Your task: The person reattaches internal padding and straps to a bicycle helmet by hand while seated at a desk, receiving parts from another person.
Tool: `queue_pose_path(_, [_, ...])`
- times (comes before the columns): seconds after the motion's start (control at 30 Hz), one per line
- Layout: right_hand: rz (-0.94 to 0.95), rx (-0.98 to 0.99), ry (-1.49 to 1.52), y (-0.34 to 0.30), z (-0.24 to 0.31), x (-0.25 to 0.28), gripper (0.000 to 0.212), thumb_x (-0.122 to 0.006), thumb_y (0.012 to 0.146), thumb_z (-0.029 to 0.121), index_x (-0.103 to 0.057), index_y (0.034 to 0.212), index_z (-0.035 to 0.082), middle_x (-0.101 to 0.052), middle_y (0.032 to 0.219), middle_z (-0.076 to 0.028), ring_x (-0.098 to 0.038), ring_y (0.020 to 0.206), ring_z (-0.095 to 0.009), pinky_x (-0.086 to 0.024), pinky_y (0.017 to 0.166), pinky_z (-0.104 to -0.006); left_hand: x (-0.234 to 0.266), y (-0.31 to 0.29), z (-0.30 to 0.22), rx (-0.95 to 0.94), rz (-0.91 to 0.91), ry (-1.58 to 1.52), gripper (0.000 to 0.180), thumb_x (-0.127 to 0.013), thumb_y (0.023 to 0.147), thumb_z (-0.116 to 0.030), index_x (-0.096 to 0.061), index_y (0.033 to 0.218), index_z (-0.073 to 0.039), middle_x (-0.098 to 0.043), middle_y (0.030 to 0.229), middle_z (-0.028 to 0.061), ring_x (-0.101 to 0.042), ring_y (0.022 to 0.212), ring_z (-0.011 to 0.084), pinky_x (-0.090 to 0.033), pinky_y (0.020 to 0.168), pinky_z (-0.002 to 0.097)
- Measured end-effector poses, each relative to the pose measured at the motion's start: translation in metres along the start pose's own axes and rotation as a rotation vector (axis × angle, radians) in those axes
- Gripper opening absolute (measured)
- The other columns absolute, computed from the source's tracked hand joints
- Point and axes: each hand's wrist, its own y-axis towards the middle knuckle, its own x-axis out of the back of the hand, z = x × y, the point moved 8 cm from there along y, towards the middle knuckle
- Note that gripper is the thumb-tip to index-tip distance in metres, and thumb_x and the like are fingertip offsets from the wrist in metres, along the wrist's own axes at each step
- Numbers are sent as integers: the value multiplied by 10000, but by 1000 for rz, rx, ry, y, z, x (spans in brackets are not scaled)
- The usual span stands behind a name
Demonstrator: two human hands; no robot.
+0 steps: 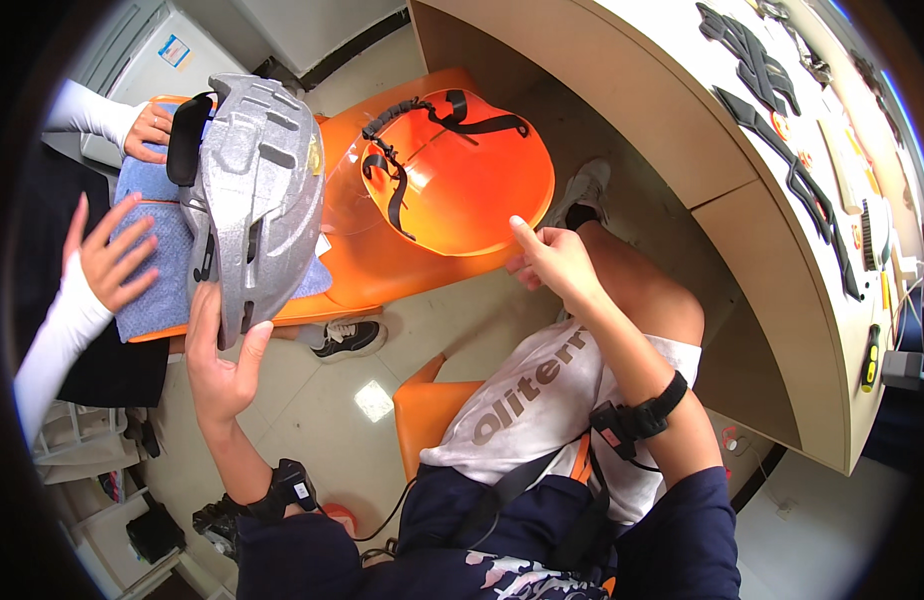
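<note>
The left hand (222,378) holds the lower end of the grey helmet (262,165), thumb and fingers wide apart with that end between them. The helmet stands tilted over a blue cloth (154,290) on an orange bench (357,272), a black visor (190,140) on its left side. The right hand (560,262) is at the near rim of the orange hat (482,195), which lies on the bench, hollow side up, with a black strap (494,126). Its thumb is raised and its fingers curl in; whether they pinch the rim, I cannot tell. At the left, another person's hand (117,255) spreads its fingers beside the helmet. On the desk (722,215), at the right, lie a brush (868,235) and a screwdriver (870,358).
</note>
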Motion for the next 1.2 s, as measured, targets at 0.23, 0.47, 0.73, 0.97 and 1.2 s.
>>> queue_pose_path(0.23, [215,-80,-67,-36,6,19,422,-628,924,439,-571,888,22,-650,781,-64,-577,550,-89,-441,441,-226,-5,0,3,46,30,-54,431,-695,829,-108,-533,1187,71,-558,1077,185,-545,1001,326,-410,932,361])
queue_pose_path(0.47, [728,-110,837,-93,9,38,222,-540,992,306,-538,930,93,-544,767,11,-461,507,-60,-339,383,-206,-5,-6,9,121,57,-90,444,-698,839,-127,-527,1198,72,-574,1101,168,-558,1011,292,-409,940,355])
queue_pose_path(0.73, [562,-172,1203,-126,-21,83,202,-491,1006,276,-546,870,138,-424,716,57,-351,560,-70,-325,507,-218,13,-18,37,146,-438,-684,533,-585,961,-166,-361,1384,67,-466,1370,176,-465,1252,220,-319,1083,383])
queue_pose_path(0.97, [613,-56,1381,-132,-38,92,175,-401,1030,270,-451,939,129,-395,780,13,-399,632,-114,-361,524,-244,-3,-13,32,283,-694,-1008,461,-509,960,-23,-363,1397,6,-450,1413,135,-448,1282,227,-325,1100,442])
queue_pose_path(1.2, [609,104,1361,-138,-53,101,209,-389,1031,276,-489,1072,96,-506,793,-22,-443,622,-135,-388,530,-279,-10,-11,22,353,-707,-1138,432,-514,981,-114,-400,1390,-35,-440,1438,62,-387,1337,203,-260,1126,412])
